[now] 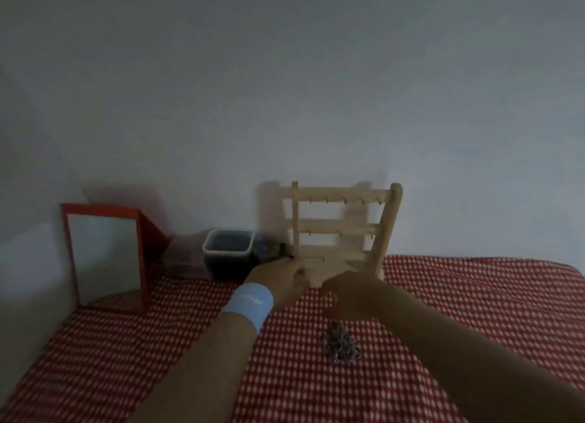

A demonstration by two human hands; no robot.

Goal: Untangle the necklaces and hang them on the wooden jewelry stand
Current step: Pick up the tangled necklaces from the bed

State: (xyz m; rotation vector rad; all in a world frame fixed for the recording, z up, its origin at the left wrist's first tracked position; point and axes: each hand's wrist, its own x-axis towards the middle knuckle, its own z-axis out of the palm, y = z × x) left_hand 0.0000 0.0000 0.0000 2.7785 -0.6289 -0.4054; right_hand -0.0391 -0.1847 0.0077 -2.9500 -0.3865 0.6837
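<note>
Head view, person seated or standing at a bench covered with a red-and-white checked cloth.

The necklaces lie as one dark tangled heap on the cloth, in front of the wooden jewelry stand and on the person's side of both hands. The heap is a compact clump with no clear long axis, and no single strand can be told apart.

The right hand hangs just above and slightly beyond the heap, with its fingers curled downward. A fine chain may run down from it, but blur makes it impossible to tell whether it pinches anything.

The left hand, which has a pale blue wristband behind it, sits at the left foot of the stand with its back to the camera. Its fingers are hidden, so its grip cannot be judged either.

Of the two, the right hand is plainly nearer the heap, and the left is nearer the stand.

The stand is upright against the wall, and its rails run left to right. The small hooks face the person, and all that can be seen look bare.

In my judgement the coming move turns on this line of heap, hands and stand. A strand lifted from the heap must travel away from the person and upward to reach a hook.

A red-framed mirror and a dark tub with a white rim stand to the left.
</note>
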